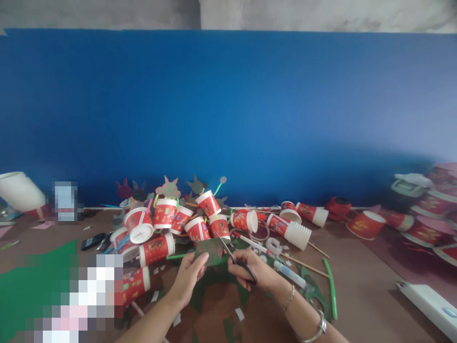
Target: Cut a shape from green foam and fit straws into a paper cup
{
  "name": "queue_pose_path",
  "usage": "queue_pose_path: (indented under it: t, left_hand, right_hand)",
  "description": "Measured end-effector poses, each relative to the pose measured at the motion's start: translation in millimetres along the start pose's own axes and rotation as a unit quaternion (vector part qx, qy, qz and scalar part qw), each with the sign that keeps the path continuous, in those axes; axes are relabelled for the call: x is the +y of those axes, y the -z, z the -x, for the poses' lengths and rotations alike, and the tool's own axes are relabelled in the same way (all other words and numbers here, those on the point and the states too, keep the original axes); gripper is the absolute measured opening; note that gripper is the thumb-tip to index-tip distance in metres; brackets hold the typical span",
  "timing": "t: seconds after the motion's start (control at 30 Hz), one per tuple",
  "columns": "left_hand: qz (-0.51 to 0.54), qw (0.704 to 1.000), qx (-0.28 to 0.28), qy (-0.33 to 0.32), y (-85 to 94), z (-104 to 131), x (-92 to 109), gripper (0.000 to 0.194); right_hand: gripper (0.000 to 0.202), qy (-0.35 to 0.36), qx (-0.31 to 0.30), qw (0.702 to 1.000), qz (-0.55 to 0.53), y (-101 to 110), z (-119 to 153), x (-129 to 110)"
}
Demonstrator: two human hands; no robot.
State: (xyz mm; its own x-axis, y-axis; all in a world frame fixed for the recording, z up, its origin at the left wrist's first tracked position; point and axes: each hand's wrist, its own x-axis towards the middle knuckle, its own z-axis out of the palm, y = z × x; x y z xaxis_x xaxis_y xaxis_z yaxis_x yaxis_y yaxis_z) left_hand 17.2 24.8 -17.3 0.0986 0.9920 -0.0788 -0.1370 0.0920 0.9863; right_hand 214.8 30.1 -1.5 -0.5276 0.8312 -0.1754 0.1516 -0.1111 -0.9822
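My left hand (189, 278) pinches a small dark green piece of paper (209, 252) between thumb and fingers. Black-handled scissors (243, 269) are in my right hand (252, 269), its fingers wrapped round the handles. The blades point up and to the left, close beside the right edge of the green piece; whether they touch it is not clear. Green paper scraps (210, 281) lie on the brown table below both hands. Just behind the hands are red paper cups (197, 230), some with straws and cut-out paper animal heads (167, 189).
To the right lie a stack of cups (289, 231), a roll of tape (274, 246), a glue tube (290, 274), a green straw (330, 289) and a white box (428, 305). Green paper (53, 259) and a black phone (93, 241) are at the left. A blue panel (228, 119) stands behind.
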Motion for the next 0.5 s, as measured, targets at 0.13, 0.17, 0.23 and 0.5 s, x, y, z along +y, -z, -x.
queue_pose_path:
  t: [0.13, 0.17, 0.23, 0.5]
  left_hand:
    - [0.023, 1.000, 0.010, 0.006, -1.9, 1, 4, 0.051]
    - [0.023, 1.000, 0.007, 0.008, -3.2, 3, 6, 0.049]
    - [0.016, 1.000, -0.007, 0.012, -6.8, 6, 11, 0.039]
    - [-0.024, 0.999, 0.005, 0.024, -8.9, 6, 11, 0.039]
  right_hand:
    - [0.031, -0.003, 0.003, 1.000, -0.005, 0, 0, -2]
    - [0.031, -0.003, 0.005, 1.000, -0.006, -1, 0, -3]
    - [0.030, -0.004, 0.009, 1.000, -0.008, -2, 0, -4]
    - [0.029, -0.009, 0.012, 1.000, -0.002, -2, 1, -5]
